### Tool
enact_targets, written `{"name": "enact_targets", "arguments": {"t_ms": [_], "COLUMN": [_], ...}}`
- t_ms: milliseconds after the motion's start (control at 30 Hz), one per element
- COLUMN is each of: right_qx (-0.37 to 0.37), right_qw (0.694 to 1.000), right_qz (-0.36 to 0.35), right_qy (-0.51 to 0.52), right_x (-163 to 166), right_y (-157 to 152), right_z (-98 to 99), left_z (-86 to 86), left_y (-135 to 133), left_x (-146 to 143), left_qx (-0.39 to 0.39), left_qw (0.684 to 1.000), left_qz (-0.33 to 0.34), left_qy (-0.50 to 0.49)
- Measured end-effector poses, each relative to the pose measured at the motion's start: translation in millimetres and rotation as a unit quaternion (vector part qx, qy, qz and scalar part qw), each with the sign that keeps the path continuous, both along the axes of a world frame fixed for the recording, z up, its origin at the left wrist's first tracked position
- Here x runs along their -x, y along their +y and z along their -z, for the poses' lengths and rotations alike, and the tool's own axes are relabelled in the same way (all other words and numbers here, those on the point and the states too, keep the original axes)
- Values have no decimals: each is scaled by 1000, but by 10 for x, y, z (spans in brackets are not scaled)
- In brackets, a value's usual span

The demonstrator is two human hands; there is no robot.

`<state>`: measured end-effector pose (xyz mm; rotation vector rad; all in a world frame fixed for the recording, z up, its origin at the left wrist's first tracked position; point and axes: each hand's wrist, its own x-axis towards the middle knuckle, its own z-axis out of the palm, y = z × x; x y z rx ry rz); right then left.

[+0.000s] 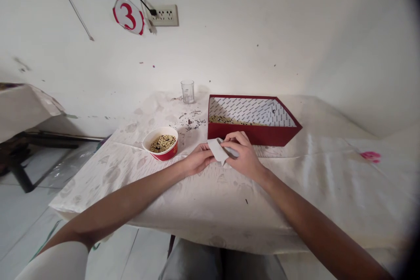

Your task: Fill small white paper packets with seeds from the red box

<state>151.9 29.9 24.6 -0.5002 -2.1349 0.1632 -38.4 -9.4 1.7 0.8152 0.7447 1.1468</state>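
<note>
Centrally held paper [216, 150], pellets [163, 143] in bowl [168, 155], box [243, 134]

This looks like a simple eatery, with a number sign [128, 15] above the table [249, 170]'s far edge and another clothed table [26, 105] past its left edge.

A speckled white wall [229, 30] bears a socket panel [165, 15] — pale floor tiles [19, 214] below.
</note>
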Motion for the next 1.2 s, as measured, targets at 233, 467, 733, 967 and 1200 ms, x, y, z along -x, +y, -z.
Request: {"name": "enact_targets", "arguments": {"t_ms": [233, 467, 733, 967, 1200], "right_qx": [-77, -132, -102, -96, -136], "right_qw": [994, 983, 989, 986, 977], "right_qz": [61, 94, 60, 51, 71], "right_qy": [-46, -86, -90, -126, -150], "right_x": [-14, -53, -36, 16, 34], "right_y": [1, -4, 13, -60, -104], "right_z": [-14, -63, 2, -8, -28], "left_z": [-87, -103, -92, -83, -99], "left_y": [-35, -46, -81, -117, -124], "left_x": [-65, -83, -123, -181, -184], "left_qx": [-29, 0, -24, -57, -64], "left_qw": [999, 995, 990, 976, 962], "left_qz": [-16, -83, -117, -173, -198], "left_qy": [40, 59, 75, 122, 176]}}
